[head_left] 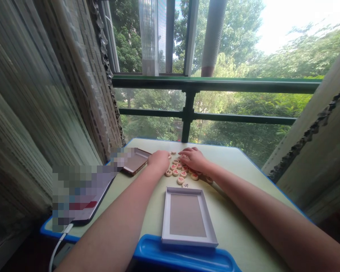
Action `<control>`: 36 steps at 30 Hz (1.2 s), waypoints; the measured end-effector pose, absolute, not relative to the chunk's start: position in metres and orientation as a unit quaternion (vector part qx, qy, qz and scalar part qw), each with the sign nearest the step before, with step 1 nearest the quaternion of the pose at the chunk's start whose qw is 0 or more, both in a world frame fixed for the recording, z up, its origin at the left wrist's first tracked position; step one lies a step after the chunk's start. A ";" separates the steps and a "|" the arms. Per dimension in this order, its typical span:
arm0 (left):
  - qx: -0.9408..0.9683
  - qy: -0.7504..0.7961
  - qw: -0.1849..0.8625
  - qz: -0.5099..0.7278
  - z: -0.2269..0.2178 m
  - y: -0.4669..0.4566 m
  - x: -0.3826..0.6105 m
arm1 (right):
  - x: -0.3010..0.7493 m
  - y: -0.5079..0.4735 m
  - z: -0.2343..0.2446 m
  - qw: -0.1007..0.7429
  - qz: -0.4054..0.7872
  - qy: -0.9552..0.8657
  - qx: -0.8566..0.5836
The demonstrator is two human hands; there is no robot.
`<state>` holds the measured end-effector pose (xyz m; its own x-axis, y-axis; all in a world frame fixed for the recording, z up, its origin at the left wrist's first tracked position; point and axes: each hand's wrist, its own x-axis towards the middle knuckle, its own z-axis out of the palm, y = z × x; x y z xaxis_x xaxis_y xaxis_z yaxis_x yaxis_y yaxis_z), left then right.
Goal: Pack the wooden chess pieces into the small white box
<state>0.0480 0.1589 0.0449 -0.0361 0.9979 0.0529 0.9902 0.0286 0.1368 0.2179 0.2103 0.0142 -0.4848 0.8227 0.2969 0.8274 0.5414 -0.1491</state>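
Round wooden Chinese chess pieces (pixel 183 174) with red or dark characters lie in a loose cluster on the pale table (pixel 232 211). At the cluster's left edge is my left hand (pixel 158 161), its back toward me. Its fingers are hidden, so I cannot make out anything in them; one piece shows just beyond. My right hand (pixel 196 158) rests palm down over the upper right of the cluster, fingers stretched out and touching pieces. Several pieces are partly covered by that hand and wrist. Nearer me lies a shallow white-rimmed box half (pixel 164 215), its inside facing up.
A second shallow box half (pixel 133 172) lies left of my left hand. A large tablet or phone (pixel 87 211), partly blurred out, is at the left edge with a white cable (pixel 58 245). A blue tray edge (pixel 150 249) borders the table's front; a green window railing (pixel 188 113) stands beyond.
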 end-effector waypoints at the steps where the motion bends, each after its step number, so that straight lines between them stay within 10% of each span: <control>1: 0.696 0.714 0.032 0.066 0.045 0.159 0.048 | 0.217 0.210 0.014 0.166 -0.006 -0.864 -0.475; 36: 0.725 0.677 -0.013 0.124 0.034 0.166 0.045 | 0.216 0.208 0.017 0.222 0.045 -0.875 -0.428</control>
<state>0.0446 0.1663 0.0343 0.0527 0.9790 0.1972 0.9853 -0.0831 0.1493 0.2165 0.2079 0.0166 -0.5347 0.7689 0.3505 0.7292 0.6295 -0.2685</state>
